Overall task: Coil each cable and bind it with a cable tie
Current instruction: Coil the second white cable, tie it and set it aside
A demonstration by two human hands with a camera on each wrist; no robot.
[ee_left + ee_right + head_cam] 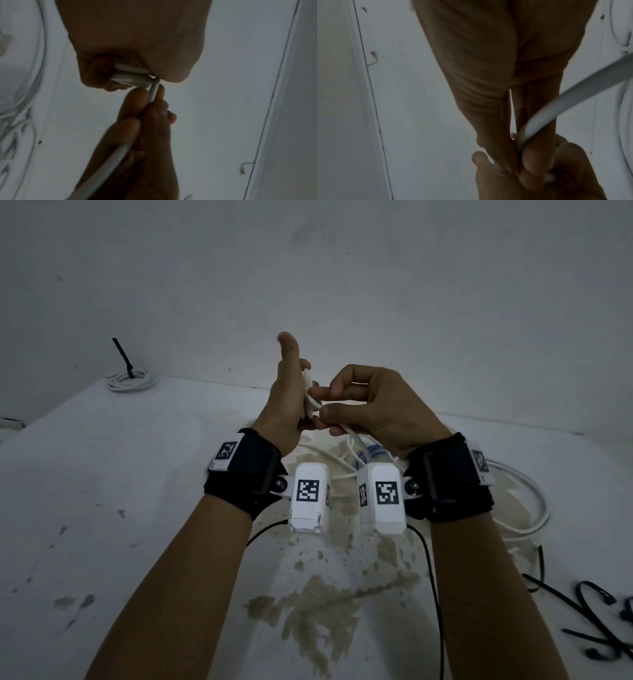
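I am holding a white cable above the table in the head view. My left hand, thumb up, grips a few wound turns of it; the left wrist view shows these turns under the curled fingers. My right hand pinches the same cable just beside the coil, and my right hand shows thumb and fingertips closed on the strand. The free length trails down onto the table and loops away to the right.
A bound white coil with a black tie sticking up lies at the table's back left corner. Several loose black cable ties lie at the front right. A tangle of white and blue cable sits under my wrists. The white table is stained.
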